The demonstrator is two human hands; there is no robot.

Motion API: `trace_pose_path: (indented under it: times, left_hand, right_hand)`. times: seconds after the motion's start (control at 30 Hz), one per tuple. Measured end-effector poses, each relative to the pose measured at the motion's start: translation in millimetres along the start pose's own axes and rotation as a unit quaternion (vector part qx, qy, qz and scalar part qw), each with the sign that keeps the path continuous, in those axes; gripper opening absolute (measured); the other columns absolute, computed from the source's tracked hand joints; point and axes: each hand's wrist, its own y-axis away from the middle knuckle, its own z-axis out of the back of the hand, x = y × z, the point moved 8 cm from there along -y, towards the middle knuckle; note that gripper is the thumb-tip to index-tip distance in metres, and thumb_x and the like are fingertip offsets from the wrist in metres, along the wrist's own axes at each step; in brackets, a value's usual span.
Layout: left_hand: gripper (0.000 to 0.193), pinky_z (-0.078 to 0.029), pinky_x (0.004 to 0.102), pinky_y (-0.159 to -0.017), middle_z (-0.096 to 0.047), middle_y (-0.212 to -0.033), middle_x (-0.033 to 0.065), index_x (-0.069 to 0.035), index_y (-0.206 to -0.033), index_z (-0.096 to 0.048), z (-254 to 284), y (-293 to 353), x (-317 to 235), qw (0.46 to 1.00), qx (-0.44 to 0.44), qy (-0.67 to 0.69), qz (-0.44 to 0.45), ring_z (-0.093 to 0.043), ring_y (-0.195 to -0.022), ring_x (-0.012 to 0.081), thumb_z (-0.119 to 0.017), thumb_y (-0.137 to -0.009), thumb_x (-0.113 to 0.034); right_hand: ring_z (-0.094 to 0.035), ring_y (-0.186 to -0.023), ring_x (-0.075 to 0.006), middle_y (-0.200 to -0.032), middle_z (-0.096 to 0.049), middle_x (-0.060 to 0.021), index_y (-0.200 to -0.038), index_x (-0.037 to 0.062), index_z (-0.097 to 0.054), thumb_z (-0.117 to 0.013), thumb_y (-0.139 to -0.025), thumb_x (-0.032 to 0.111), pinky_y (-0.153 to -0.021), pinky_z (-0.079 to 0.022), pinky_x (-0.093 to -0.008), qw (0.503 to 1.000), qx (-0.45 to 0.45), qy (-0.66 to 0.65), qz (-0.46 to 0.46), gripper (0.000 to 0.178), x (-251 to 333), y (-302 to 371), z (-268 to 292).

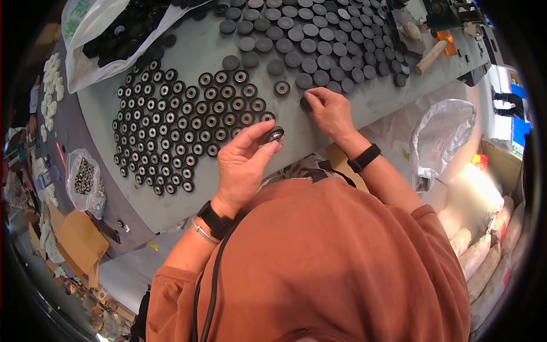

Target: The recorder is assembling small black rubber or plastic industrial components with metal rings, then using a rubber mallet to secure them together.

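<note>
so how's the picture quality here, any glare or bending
In the head view, glare bleaches a patch above the pale sacks at right; in the same head view, the table's left edge bows and the corners go black, while the left hand and right hand look fairly clear.

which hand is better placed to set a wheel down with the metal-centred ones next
Probably the left hand: it holds a shiny-centred wheel right beside the metal-centred wheels. The right hand is farther off, its fingertips at a dark disc near the plain discs.
</note>
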Motion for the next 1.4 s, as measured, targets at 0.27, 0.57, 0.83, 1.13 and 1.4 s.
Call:
trace_pose_path:
  times: [0.27,0.57,0.83,1.13,1.4]
  left_hand:
    - [0.032,-0.051,0.0276,-0.080,-0.060,-0.101,0.0081,0.002,-0.115,-0.054,-16.8,-9.5,-9.6,0.996,-0.005,-0.063,-0.064,-0.060,-0.091,0.0144,-0.056,-0.083,0.004]
    - [0.022,-0.052,0.0234,-0.061,-0.051,-0.092,0.0065,0.006,-0.106,-0.057,-14.8,-38.9,39.0,0.948,0.072,-0.311,0.017,-0.059,-0.073,0.0124,-0.052,-0.084,0.001]
    - [0.018,-0.046,0.0296,-0.061,-0.056,-0.078,0.0108,0.000,-0.096,-0.061,-47.7,-62.8,40.9,0.846,0.074,-0.511,-0.133,-0.057,-0.066,0.0217,-0.059,-0.078,-0.002]
    - [0.028,-0.047,0.0281,-0.061,-0.050,-0.097,0.0121,0.001,-0.103,-0.058,-42.9,-64.0,38.8,0.865,0.027,-0.488,-0.110,-0.056,-0.066,0.0190,-0.064,-0.075,-0.002]
    - [0.046,-0.048,0.0299,-0.059,-0.050,-0.100,0.0132,-0.001,-0.111,-0.051,-32.2,-61.8,42.8,0.825,0.040,-0.543,-0.153,-0.056,-0.062,0.0189,-0.068,-0.068,0.002]
  right_hand:
    - [-0.061,-0.073,-0.0300,-0.080,-0.064,-0.0150,-0.089,0.0043,-0.066,-0.059,-0.081,0.018,-0.066,-0.048,-0.0362,0.996,-0.038,0.032,0.069,0.018,0.2,0.5,10.4]
    - [-0.058,-0.075,-0.0322,-0.083,-0.059,-0.0139,-0.092,0.0063,-0.060,-0.063,-0.077,0.011,-0.065,-0.048,-0.0377,0.948,-0.210,0.125,0.203,0.017,27.5,0.8,111.6]
    - [-0.060,-0.075,-0.0242,-0.081,-0.058,-0.0127,-0.095,-0.0035,-0.058,-0.067,-0.076,0.030,-0.060,-0.049,-0.0338,0.929,-0.308,0.110,-0.172,0.040,-158.1,-117.5,304.3]
    - [-0.048,-0.048,-0.0113,-0.059,-0.049,0.0002,-0.083,0.0042,-0.055,-0.055,-0.076,0.019,-0.045,-0.040,-0.0254,0.822,-0.112,-0.533,-0.165,0.017,-165.3,-116.5,324.4]
    - [-0.053,-0.066,-0.0115,-0.087,-0.054,-0.0063,-0.120,-0.0006,-0.043,-0.054,-0.081,0.007,-0.054,-0.048,-0.0283,0.923,-0.202,-0.323,-0.048,0.041,-60.8,88.3,207.4]
